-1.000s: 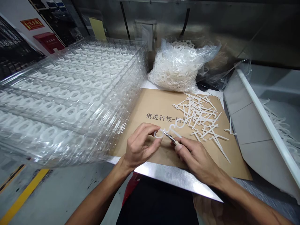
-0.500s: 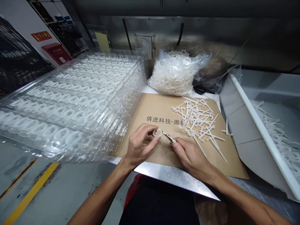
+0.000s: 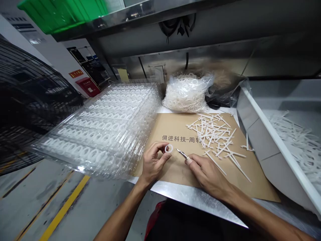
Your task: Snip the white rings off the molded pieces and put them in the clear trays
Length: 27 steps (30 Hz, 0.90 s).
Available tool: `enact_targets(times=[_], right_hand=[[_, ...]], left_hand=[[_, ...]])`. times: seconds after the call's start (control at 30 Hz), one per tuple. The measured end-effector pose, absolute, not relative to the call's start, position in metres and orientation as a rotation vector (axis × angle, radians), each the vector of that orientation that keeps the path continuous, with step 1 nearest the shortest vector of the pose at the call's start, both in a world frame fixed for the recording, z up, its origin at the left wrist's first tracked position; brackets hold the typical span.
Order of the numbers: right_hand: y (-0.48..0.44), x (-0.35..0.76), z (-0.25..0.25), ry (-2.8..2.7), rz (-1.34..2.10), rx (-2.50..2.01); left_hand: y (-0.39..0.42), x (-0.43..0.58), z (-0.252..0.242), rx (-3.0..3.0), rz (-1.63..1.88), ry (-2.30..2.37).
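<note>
Between thumb and fingertips, my left hand (image 3: pixel 154 160) pinches a small white plastic ring (image 3: pixel 169 148) above the cardboard sheet (image 3: pixel 175 167). My right hand (image 3: pixel 204 170) is closed around a craft knife (image 3: pixel 182 153), its pointed tip aimed at the ring with a small gap between them. Right of the knife, a loose pile of white plastic sprue pieces (image 3: pixel 217 134) lies on the cardboard. The part of the knife's handle inside my palm is hidden.
Stacked clear plastic trays (image 3: pixel 100 117) full of white rings stand on the left. Behind the cardboard sits a clear bag (image 3: pixel 187 93) of rings. A white bin (image 3: pixel 281 147) with many white pieces borders the right. A green crate (image 3: pixel 65 15) rests on the shelf above.
The knife tip has drawn back from the ring, leaving a wider gap. The ring now faces the camera more fully. The head view has tilted up, bringing the shelf and green crate into sight.
</note>
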State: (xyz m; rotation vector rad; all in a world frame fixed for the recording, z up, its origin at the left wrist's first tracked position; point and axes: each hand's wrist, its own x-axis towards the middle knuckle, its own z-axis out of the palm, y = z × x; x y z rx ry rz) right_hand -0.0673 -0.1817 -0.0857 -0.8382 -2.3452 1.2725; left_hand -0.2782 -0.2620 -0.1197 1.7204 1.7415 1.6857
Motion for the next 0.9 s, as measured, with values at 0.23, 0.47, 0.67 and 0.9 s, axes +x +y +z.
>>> enact_targets(times=[0.23,0.47,0.67,0.9], right_hand=[[-0.182,-0.068,-0.087,-2.327,1.294,-0.816],[-0.183,-0.068,-0.093,-2.335,1.322,-0.801],[-0.183,-0.068,-0.094,-2.344,1.313,-0.81],[-0.181,-0.07,-0.101,-2.294,1.29,-0.78]], left_hand=[[-0.278,-0.268,-0.101,1.571,1.63,1.73],[-0.341,-0.259,-0.024,1.425,1.592,1.488],[-0.339,-0.327,0.042,1.514,1.602,1.753],[-0.197,-0.438,0.091,1.665,1.671,1.981]])
